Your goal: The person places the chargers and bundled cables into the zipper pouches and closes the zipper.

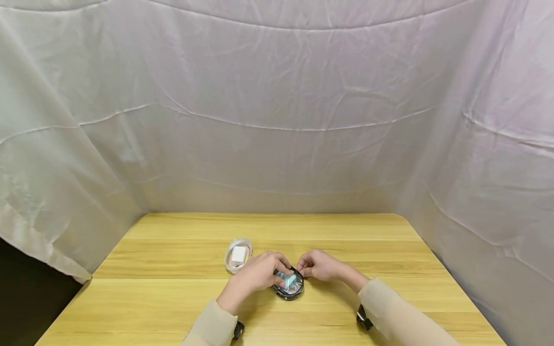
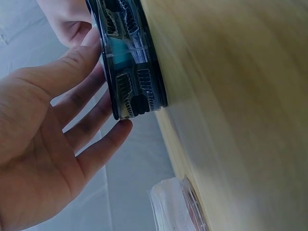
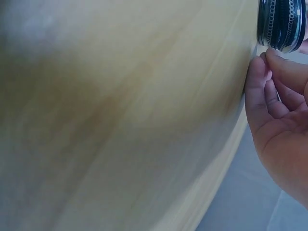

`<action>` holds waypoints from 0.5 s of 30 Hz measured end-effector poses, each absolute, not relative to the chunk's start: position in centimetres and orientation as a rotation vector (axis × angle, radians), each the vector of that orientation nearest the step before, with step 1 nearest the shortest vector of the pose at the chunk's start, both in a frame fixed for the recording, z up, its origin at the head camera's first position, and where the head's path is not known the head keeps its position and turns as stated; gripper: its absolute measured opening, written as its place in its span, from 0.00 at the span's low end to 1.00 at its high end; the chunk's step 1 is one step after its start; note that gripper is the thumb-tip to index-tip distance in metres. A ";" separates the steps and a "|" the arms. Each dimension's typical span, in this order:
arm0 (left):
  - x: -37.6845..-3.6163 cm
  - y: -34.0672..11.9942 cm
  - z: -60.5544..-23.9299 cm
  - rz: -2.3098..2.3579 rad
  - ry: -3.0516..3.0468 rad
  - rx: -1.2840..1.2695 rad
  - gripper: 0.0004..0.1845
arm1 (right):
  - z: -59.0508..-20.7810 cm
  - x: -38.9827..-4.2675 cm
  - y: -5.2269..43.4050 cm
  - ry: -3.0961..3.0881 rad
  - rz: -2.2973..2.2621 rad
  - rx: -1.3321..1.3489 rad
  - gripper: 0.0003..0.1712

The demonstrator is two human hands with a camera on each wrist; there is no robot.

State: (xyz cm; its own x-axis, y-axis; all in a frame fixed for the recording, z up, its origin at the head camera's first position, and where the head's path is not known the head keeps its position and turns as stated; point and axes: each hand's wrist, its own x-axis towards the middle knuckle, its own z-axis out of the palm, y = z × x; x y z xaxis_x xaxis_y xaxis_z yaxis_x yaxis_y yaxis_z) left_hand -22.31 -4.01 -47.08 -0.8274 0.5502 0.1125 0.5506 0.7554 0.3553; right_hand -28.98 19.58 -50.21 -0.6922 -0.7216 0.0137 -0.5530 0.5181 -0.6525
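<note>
A small round clear pouch (image 1: 295,291) with black trim and a zipper around its side lies on the wooden table. Through its top show a teal item (image 1: 288,280) and some pale cable. My left hand (image 1: 259,272) holds the pouch from the left, thumb and fingers spread over its top and rim. On the far right side, my right hand (image 1: 322,265) pinches with thumb and forefinger at the zipper; the pull itself is hidden between the fingertips. The right wrist view shows the zipper teeth (image 3: 272,21) right above that pinch.
Beyond my left hand, a white charger block (image 1: 238,255) sits within a round whitish coil or clear case (image 1: 228,263) on the table (image 1: 182,293). Pale cloth (image 1: 277,158) hangs behind the table and along both sides.
</note>
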 end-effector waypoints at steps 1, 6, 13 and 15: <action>-22.3 -4.0 -47.1 -0.595 -2.943 -0.920 0.16 | -50.3 -29.0 19.6 2.503 -0.935 -1.078 0.01; -22.4 -3.9 -47.3 -0.583 -2.943 -0.918 0.16 | -50.4 -29.0 19.8 2.498 -0.934 -1.084 0.04; -22.5 -4.0 -47.3 -0.571 -2.949 -0.905 0.16 | -50.1 -28.8 20.0 2.486 -0.944 -1.078 0.02; -22.5 -4.0 -47.2 -0.577 -2.954 -0.899 0.16 | -50.1 -28.7 20.1 2.484 -0.949 -1.076 0.02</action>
